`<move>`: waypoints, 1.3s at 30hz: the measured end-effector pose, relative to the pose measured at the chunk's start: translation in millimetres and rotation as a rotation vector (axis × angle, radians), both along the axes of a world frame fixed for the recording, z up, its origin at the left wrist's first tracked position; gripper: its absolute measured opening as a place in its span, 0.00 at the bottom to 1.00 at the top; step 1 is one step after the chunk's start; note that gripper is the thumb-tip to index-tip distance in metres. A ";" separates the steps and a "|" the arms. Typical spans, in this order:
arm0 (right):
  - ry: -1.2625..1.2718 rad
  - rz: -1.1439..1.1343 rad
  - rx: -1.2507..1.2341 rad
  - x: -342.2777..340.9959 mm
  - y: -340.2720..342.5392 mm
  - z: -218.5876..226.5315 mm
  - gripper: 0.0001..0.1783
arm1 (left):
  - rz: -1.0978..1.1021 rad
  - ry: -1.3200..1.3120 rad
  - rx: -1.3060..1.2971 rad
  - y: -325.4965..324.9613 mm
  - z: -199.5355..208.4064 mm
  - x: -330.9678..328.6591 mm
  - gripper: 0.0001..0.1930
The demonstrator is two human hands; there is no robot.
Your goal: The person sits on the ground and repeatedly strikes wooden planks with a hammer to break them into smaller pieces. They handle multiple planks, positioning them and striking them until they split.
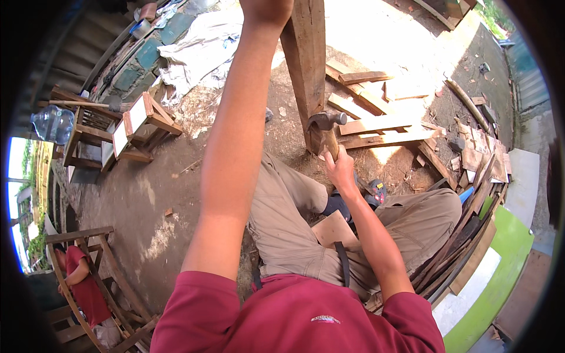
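A thick wooden beam [305, 59] stands upright between my legs, its lower end by the ground. My left hand [266, 10] is raised beside the beam's upper part, and the top edge of the head view cuts off its fingers. Wrapped round a wooden handle, my right hand [339, 167] holds a claw hammer [329, 120]. The hammer's metal head is in front of the beam's lower part; whether they touch, I cannot tell. A light wooden piece [335, 229] lies between my thighs, below the hammer.
Cut wooden boards [376, 125] lie stacked ahead to the right. Beside my right leg rests a bundle of wood strips [465, 235] near a green panel [500, 265]. Wooden frames [132, 132] and a clear water jug [53, 125] are at left. Another person [85, 282] sits lower left.
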State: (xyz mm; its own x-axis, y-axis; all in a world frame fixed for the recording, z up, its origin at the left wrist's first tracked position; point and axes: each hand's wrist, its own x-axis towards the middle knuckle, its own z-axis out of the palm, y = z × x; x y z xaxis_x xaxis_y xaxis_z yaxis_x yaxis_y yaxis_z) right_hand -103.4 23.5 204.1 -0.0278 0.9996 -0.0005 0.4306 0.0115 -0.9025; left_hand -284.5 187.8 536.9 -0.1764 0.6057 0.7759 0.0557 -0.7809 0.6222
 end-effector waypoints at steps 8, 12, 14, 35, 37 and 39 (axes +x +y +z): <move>-0.124 0.018 0.160 4.5 -5.2 -8.6 0.13 | -0.017 0.013 0.009 -10.8 4.1 13.2 0.30; -0.205 0.011 0.237 5.3 -4.7 -15.4 0.13 | -0.122 0.017 -0.007 -8.3 -1.0 2.5 0.33; -0.242 0.016 0.206 11.4 -3.1 -18.6 0.13 | -0.136 0.006 0.020 -5.1 -4.2 0.2 0.34; -0.228 0.143 0.298 -2.4 32.0 -6.9 0.14 | -0.136 -0.005 0.001 28.4 -3.6 -41.4 0.36; -0.249 0.189 0.218 7.1 33.2 -9.3 0.14 | -0.145 -0.014 -0.007 30.4 -4.9 -43.1 0.37; -0.242 0.251 0.132 12.6 33.8 -4.7 0.14 | -0.141 -0.017 -0.034 27.6 -5.1 -45.0 0.37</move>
